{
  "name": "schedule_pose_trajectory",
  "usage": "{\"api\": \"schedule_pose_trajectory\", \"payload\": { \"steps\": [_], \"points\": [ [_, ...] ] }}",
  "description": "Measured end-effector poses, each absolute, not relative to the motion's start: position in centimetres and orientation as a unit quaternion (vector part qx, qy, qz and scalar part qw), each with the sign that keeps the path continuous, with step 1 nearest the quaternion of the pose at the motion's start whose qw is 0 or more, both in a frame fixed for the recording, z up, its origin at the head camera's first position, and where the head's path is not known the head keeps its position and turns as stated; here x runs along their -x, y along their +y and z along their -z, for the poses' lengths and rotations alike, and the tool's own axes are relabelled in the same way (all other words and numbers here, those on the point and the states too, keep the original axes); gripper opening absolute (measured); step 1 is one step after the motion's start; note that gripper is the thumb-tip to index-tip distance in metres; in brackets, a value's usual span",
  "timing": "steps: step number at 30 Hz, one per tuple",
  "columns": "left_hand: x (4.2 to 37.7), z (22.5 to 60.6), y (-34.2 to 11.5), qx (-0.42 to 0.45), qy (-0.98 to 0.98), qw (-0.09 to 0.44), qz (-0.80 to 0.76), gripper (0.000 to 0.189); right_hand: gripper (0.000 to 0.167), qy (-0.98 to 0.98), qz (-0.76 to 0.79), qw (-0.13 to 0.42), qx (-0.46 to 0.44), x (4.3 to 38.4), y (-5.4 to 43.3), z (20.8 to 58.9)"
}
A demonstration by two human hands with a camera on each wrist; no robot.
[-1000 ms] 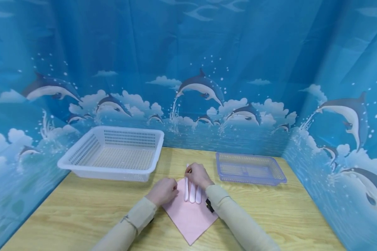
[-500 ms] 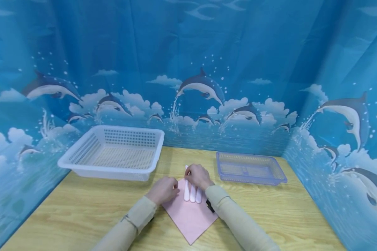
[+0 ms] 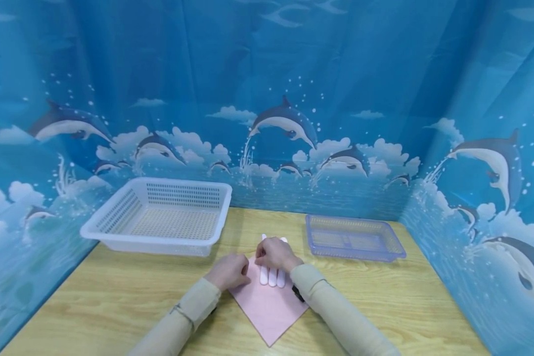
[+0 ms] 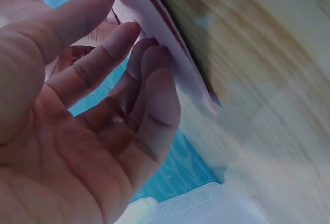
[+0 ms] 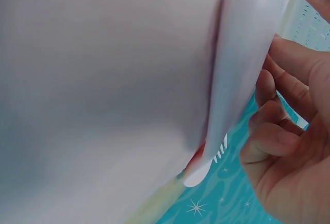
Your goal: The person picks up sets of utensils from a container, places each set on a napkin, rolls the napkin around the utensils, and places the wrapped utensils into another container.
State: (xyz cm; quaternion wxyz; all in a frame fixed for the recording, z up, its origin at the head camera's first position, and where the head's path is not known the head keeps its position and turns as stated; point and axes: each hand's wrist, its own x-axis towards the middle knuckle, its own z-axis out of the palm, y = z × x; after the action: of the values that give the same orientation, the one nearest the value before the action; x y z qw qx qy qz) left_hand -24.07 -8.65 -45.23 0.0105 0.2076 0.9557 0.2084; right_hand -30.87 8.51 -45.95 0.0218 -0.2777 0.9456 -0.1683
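Note:
A pink cloth napkin (image 3: 269, 311) lies on the table as a diamond, one corner toward me. Three pale pieces of cutlery, handles (image 3: 273, 278) side by side on its upper half, poke past its far edge. Fork tines (image 5: 221, 151) and a rounded white end (image 5: 198, 176) show in the right wrist view. The left hand (image 3: 229, 271) is at the napkin's left corner, thumb and fingertips against its edge with a gap between them. Over the cutlery lies the right hand (image 3: 277, 253), fingers bent, fingertips by the napkin's upper left edge; it covers the middle of the cutlery.
A white perforated basket (image 3: 157, 241) stands at the back left of the wooden table (image 3: 107, 296). At the back right is a lower, translucent purple basket (image 3: 356, 254). A blue dolphin-print curtain (image 3: 267, 59) surrounds the table on three sides.
The right hand has let go of the leftmost piece of cutlery and shifted slightly left and down. The leftmost handle now lies straight beside the others. The left hand has barely moved.

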Motion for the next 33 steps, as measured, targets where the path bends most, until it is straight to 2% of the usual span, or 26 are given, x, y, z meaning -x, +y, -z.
{"api": "schedule_pose_trajectory", "payload": {
  "steps": [10, 21, 33],
  "points": [
    [24.2, 45.4, -8.5, -0.193, 0.957, 0.027, -0.216, 0.03, 0.007, 0.95, 0.163, 0.012, 0.267, 30.8, 8.8, 45.8],
    [23.8, 45.6, -8.8, -0.201, 0.953, 0.023, -0.228, 0.03, 0.005, 0.938, 0.244, 0.023, 0.244, 30.8, 11.1, 45.0],
    [24.5, 45.6, -8.7, -0.328, 0.922, 0.04, -0.203, 0.013, 0.005, 0.928, 0.274, 0.031, 0.251, 29.6, 14.3, 45.2]
  ]
}}
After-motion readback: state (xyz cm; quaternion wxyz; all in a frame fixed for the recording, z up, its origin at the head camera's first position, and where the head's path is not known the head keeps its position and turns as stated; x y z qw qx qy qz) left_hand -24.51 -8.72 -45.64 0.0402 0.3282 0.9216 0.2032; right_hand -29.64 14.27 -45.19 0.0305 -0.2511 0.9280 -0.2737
